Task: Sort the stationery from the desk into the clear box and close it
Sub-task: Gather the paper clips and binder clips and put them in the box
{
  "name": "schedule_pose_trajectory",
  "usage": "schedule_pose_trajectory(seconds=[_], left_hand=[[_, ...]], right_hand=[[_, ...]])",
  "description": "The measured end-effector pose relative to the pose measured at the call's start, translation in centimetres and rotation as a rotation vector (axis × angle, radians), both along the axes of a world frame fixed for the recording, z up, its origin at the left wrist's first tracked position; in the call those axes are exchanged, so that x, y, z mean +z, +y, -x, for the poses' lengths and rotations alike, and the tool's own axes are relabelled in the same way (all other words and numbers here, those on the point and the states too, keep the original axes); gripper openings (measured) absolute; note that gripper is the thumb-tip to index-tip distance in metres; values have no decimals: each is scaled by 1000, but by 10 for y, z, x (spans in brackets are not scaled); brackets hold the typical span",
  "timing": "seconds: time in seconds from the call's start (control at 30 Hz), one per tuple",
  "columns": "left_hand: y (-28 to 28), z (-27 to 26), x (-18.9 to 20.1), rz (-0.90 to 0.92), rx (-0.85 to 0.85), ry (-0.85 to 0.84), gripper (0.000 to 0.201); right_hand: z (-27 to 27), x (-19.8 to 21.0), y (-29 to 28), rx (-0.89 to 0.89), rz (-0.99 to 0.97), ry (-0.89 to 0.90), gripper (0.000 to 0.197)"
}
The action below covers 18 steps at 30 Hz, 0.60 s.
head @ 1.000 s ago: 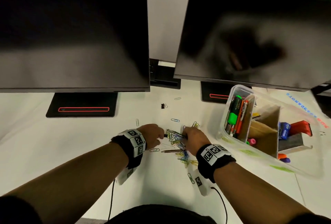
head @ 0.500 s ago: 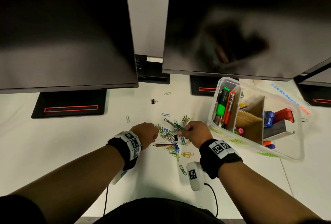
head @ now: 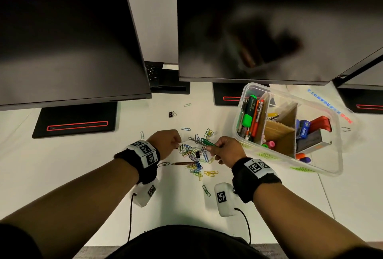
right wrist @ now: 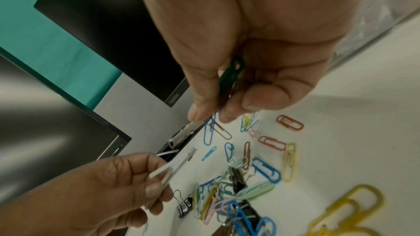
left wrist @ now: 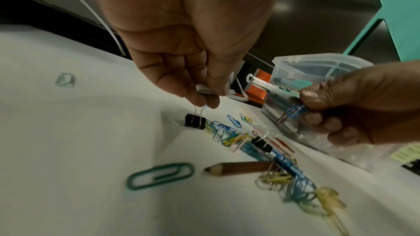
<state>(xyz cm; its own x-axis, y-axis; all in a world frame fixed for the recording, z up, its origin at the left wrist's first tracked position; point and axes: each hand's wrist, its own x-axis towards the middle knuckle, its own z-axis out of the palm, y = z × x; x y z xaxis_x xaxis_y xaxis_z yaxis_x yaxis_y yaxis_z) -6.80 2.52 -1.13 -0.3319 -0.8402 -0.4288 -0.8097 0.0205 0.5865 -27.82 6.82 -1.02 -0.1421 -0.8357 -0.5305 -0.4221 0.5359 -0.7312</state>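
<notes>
Over a pile of coloured paper clips (head: 194, 155), my right hand (head: 213, 149) grips a thin green-handled tool (head: 204, 141) with a silver tip. A blue clip (right wrist: 210, 128) dangles from the same fingers. My left hand (head: 179, 141) pinches small white sticks (right wrist: 172, 165) just left of the pile. In the left wrist view its fingertips (left wrist: 200, 102) are right above a black binder clip (left wrist: 195, 123). A brown pencil (head: 183, 163) lies by the pile. The clear box (head: 321, 167) stands open to the right, holding pens, markers and cardboard dividers.
Two dark monitors (head: 259, 30) hang over the back of the desk, their bases (head: 76, 123) behind the clips. The box lid (head: 335, 101) with printed letters lies behind the box. Another binder clip (head: 171, 114) and stray clips lie farther back.
My right hand has lifted the green tool out of the clip pile and drawn it slightly right. My left hand has risen a little with the white sticks.
</notes>
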Motion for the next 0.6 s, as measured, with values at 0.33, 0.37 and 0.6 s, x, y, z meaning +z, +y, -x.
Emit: schedule_pose_trajectory(seconds=[0.33,0.37,0.6], left_hand=[[5,23,5,-143,104,196,23],[5,24,8,-155,144,242,13],[4,28,17,-189,257,435,27]], right_hand=[[0,0,6,-117,54,-212,35],[-1,0,6,-128,65,-218,35],[-8,3,7,-124,104,-261,35]])
